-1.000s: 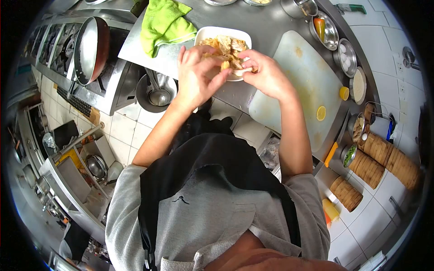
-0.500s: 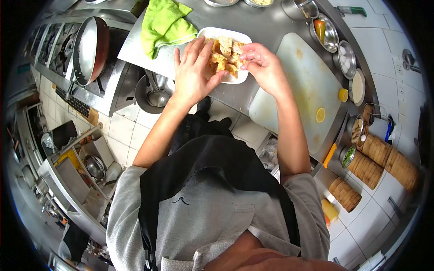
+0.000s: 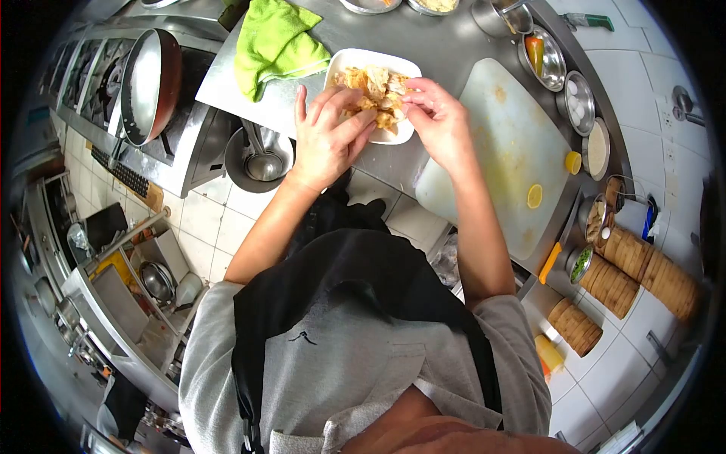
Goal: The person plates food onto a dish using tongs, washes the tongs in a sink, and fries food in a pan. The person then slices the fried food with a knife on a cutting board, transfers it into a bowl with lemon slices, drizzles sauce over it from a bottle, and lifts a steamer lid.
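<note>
A white rectangular dish (image 3: 338, 59) at the counter's front edge holds torn, pale and orange-brown pieces of what looks like cooked chicken (image 3: 376, 82). Over its left side, my left hand (image 3: 330, 136) is closed, its thumb and fingertips pinched on the chicken near the front of the dish. My right hand (image 3: 440, 121) reaches in from the right rim, thumb and forefinger pinched together on a piece at that side. The fingers partly cover both pieces, so their exact shapes are hidden.
A green cloth (image 3: 276, 45) lies left of the dish. To the right is a cutting board (image 3: 503, 144) with a lemon half (image 3: 535, 196). Metal bowls (image 3: 553, 72) line the right edge, near an orange-handled knife (image 3: 550, 262). A frying pan (image 3: 151, 83) stands on the stove.
My left hand has gone from spread fingers along the dish's rim to curled fingers pinching the chicken. My right hand has shifted slightly down, still pinching. The dish has barely moved.
</note>
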The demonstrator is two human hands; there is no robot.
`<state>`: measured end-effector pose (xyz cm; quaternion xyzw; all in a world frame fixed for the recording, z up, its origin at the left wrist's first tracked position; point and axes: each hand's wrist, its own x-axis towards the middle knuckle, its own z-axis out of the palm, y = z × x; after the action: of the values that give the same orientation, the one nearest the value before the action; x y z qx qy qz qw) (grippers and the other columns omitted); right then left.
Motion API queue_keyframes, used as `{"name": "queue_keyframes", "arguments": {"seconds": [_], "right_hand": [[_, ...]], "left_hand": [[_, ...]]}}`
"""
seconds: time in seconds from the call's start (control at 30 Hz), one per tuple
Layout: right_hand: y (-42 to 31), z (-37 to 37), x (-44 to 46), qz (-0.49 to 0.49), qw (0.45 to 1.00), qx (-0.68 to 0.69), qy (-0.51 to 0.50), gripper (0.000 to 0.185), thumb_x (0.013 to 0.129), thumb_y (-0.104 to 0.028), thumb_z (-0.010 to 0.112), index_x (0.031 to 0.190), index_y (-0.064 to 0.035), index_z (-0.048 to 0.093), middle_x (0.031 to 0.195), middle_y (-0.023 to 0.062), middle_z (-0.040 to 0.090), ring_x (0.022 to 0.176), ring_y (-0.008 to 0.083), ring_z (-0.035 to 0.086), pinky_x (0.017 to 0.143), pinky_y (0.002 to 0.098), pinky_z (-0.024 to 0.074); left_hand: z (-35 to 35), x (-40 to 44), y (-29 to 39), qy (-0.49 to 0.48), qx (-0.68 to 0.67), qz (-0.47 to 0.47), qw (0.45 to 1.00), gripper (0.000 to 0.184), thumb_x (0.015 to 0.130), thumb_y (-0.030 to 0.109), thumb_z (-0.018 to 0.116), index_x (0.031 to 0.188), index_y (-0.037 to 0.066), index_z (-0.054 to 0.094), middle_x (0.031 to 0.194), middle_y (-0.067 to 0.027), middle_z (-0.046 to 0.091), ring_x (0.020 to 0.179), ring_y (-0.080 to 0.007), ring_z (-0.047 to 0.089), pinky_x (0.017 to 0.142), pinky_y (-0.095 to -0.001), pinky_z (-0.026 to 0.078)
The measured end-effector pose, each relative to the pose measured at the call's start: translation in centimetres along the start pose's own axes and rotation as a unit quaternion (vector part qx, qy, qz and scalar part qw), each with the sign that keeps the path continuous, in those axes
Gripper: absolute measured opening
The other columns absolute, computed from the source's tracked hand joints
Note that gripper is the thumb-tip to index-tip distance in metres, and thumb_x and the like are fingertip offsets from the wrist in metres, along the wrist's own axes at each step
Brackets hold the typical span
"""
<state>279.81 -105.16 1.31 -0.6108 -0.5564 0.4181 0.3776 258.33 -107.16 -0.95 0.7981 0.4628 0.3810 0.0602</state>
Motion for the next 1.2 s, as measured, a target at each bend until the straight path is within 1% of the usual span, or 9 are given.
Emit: {"name": "queue_keyframes", "arguments": {"seconds": [0.07, 0.13, 0.17, 0.3, 0.57, 0.7, 0.77, 0.97, 1.2], "right_hand": [[-0.2, 0.4, 0.0, -0.025, 1.000, 0.015, 0.008, 0.031, 0.090, -0.002, 0.071, 0.121, -0.0049, 0.068, 0.101, 0.0122, 0.078, 0.084, 0.0137, 0.072, 0.074, 0.0281, 0.0569], [0.2, 0.3, 0.2, -0.015, 0.999, 0.028, 0.000, 0.031, 0.090, -0.002, 0.071, 0.121, -0.0043, 0.068, 0.100, 0.0113, 0.078, 0.084, 0.0135, 0.072, 0.074, 0.0279, 0.0569], [0.4, 0.2, 0.3, -0.006, 0.999, 0.041, -0.009, 0.031, 0.090, -0.002, 0.071, 0.120, -0.0037, 0.068, 0.100, 0.0104, 0.078, 0.084, 0.0133, 0.072, 0.075, 0.0276, 0.0569], [0.3, 0.0, 0.0, -0.009, 1.000, 0.004, -0.002, 0.031, 0.090, -0.003, 0.072, 0.121, -0.0038, 0.069, 0.100, 0.0099, 0.077, 0.085, 0.0136, 0.072, 0.075, 0.0285, 0.0574], [0.0, 0.5, 0.1, -0.010, 1.000, 0.021, -0.014, 0.033, 0.089, -0.003, 0.074, 0.122, -0.0045, 0.069, 0.101, 0.0107, 0.077, 0.089, 0.0145, 0.073, 0.077, 0.0289, 0.0582], [-0.3, 0.3, 0.1, 0.008, 0.999, 0.030, -0.026, 0.033, 0.091, 0.002, 0.072, 0.123, -0.0022, 0.066, 0.101, 0.0061, 0.072, 0.092, 0.0095, 0.067, 0.081, 0.0248, 0.0546], [0.0, 0.3, 0.3, -0.006, 1.000, 0.019, -0.015, 0.034, 0.088, -0.002, 0.075, 0.121, -0.0051, 0.069, 0.100, 0.0092, 0.076, 0.089, 0.0139, 0.073, 0.077, 0.0283, 0.0582], [0.3, 0.2, 0.0, -0.008, 1.000, -0.001, -0.018, 0.029, 0.088, -0.003, 0.075, 0.116, -0.0045, 0.070, 0.098, 0.0107, 0.076, 0.088, 0.0143, 0.073, 0.078, 0.0291, 0.0586], [0.1, 0.0, 0.0, -0.007, 1.000, -0.016, -0.009, 0.027, 0.088, -0.005, 0.075, 0.114, -0.0038, 0.071, 0.099, 0.0113, 0.076, 0.089, 0.0169, 0.074, 0.079, 0.0307, 0.0592]], "left_hand": [[0.3, 0.3, -0.1, 0.005, 0.005, -0.004, 1.000, 0.036, 0.079, 0.025, 0.084, 0.112, 0.021, 0.072, 0.129, -0.0041, 0.060, 0.128, -0.0281, 0.054, 0.117, -0.0619, 0.023], [0.2, 0.7, -0.1, 0.001, -0.020, -0.082, 0.996, 0.049, 0.078, 0.029, 0.085, 0.123, 0.019, 0.068, 0.133, -0.0071, 0.057, 0.129, -0.0301, 0.053, 0.117, -0.0619, 0.024], [0.4, 0.5, -0.6, -0.007, -0.019, -0.082, 0.996, 0.057, 0.078, 0.033, 0.083, 0.128, 0.016, 0.064, 0.137, -0.0085, 0.053, 0.133, -0.0320, 0.049, 0.115, -0.0658, 0.025], [0.4, 0.3, -1.0, -0.015, -0.019, -0.081, 0.996, 0.060, 0.078, 0.036, 0.083, 0.131, 0.015, 0.064, 0.139, -0.0091, 0.053, 0.134, -0.0325, 0.048, 0.115, -0.0659, 0.025], [0.3, 0.0, -1.2, -0.054, -0.032, -0.090, 0.994, 0.082, 0.078, 0.049, 0.081, 0.146, 0.013, 0.053, 0.152, -0.0140, 0.047, 0.142, -0.0345, 0.042, 0.117, -0.0666, 0.021], [0.0, 0.2, -1.0, -0.056, -0.034, -0.092, 0.994, 0.082, 0.078, 0.049, 0.082, 0.145, 0.013, 0.054, 0.152, -0.0134, 0.047, 0.143, -0.0342, 0.041, 0.117, -0.0665, 0.021], [0.1, 0.4, -1.1, -0.049, -0.034, -0.086, 0.995, 0.076, 0.080, 0.045, 0.081, 0.144, 0.012, 0.055, 0.150, -0.0125, 0.048, 0.141, -0.0335, 0.043, 0.118, -0.0659, 0.021], [0.7, 0.5, -1.0, -0.059, -0.020, -0.100, 0.993, 0.063, 0.084, 0.038, 0.078, 0.139, 0.013, 0.059, 0.146, -0.0111, 0.052, 0.139, -0.0325, 0.046, 0.117, -0.0653, 0.024], [0.8, 0.5, -1.2, -0.047, -0.039, -0.096, 0.993, 0.065, 0.084, 0.041, 0.078, 0.139, 0.013, 0.058, 0.145, -0.0109, 0.053, 0.139, -0.0323, 0.046, 0.117, -0.0657, 0.024]]}}
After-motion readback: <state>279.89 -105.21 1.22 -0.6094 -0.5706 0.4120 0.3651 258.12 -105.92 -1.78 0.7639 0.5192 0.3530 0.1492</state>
